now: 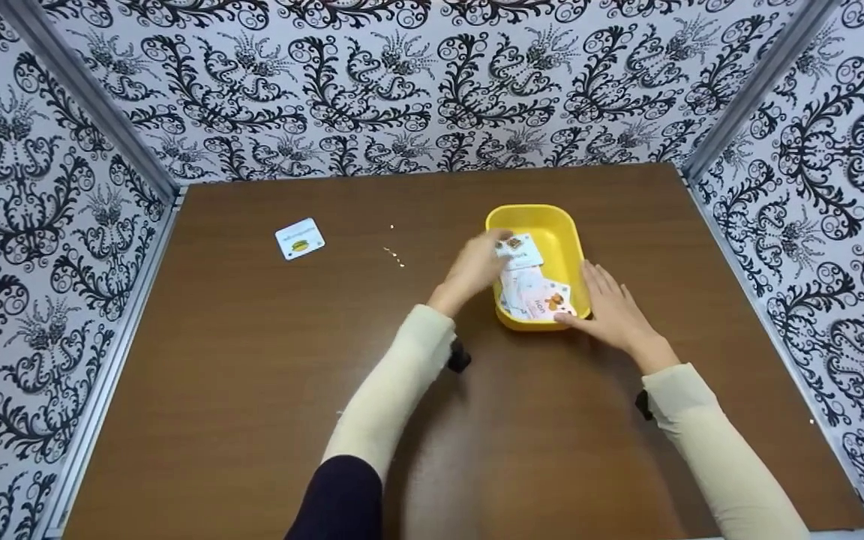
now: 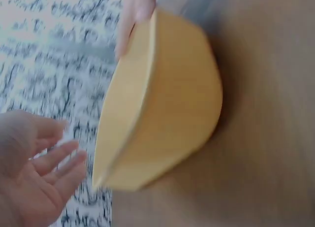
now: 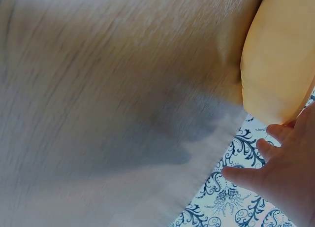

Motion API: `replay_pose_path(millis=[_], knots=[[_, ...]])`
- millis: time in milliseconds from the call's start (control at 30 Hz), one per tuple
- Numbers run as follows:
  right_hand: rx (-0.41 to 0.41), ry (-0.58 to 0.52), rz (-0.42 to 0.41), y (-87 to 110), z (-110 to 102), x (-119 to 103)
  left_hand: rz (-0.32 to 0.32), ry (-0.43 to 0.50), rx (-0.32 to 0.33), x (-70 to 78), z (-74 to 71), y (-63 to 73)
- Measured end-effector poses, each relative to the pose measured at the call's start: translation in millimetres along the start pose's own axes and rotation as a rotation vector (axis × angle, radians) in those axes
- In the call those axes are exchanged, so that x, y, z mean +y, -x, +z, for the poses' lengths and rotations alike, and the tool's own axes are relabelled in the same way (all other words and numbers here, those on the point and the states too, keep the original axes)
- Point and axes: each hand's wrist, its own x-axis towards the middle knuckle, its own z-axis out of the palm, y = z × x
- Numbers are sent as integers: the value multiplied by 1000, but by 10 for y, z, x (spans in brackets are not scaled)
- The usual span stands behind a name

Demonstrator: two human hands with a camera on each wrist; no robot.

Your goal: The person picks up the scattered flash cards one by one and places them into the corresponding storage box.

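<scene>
A yellow plastic bin point(image 1: 568, 247) stands on the table, with several picture cards point(image 1: 522, 289) lying in its left and near part. My left hand point(image 1: 475, 270), blurred, reaches over the bin's left rim, its fingertips by a white card point(image 1: 523, 253) on the pile. In the left wrist view that left hand point(image 2: 42, 178) has loosely bent fingers and nothing in them, beside the bin's wall point(image 2: 182, 94). My right hand point(image 1: 616, 315) rests at the bin's near right corner, fingers along the outer wall and thumb on the near rim. Its spread fingers show in the right wrist view.
A single white card with a burger picture point(image 1: 300, 239) lies on the brown table point(image 1: 282, 360), far to the left. Small bright specks point(image 1: 394, 256) dot the surface between card and bin. Patterned walls point(image 1: 372, 90) enclose the table at the back and sides.
</scene>
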Motion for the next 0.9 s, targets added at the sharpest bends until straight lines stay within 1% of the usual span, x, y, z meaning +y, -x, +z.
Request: replay_pose_path(millis=[67, 133, 200, 233, 333, 500, 600, 667, 733, 833, 900], knots=[[-4, -5, 8, -3, 2, 3, 24, 14, 72, -154, -101, -12], [-7, -10, 11, -6, 7, 3, 33, 9, 134, -319, -210, 0], [-9, -12, 11, -11, 10, 1, 20, 3, 191, -498, -313, 30], [-11, -12, 11, -12, 10, -2, 10, -2, 209, -594, -368, 50], [-8, -6, 8, -12, 8, -8, -41, -20, 246, -874, -529, 129], [-4, 3, 2, -5, 0, -15, -160, -94, 276, -1318, -772, 276], [-7, -1, 5, 7, -9, -8, -241, -149, 283, -1552, -870, 359], [-9, -5, 7, 13, -16, -6, -299, -179, 275, -1693, -922, 423], [-10, -7, 8, 13, -17, -8, -366, -223, 244, -1821, -974, 498], [-14, -6, 9, 6, -10, -18, -463, -323, 188, -1993, -1065, 613], [-16, -10, 9, -1, 0, -28, -517, -380, 151, -2087, -1130, 685]])
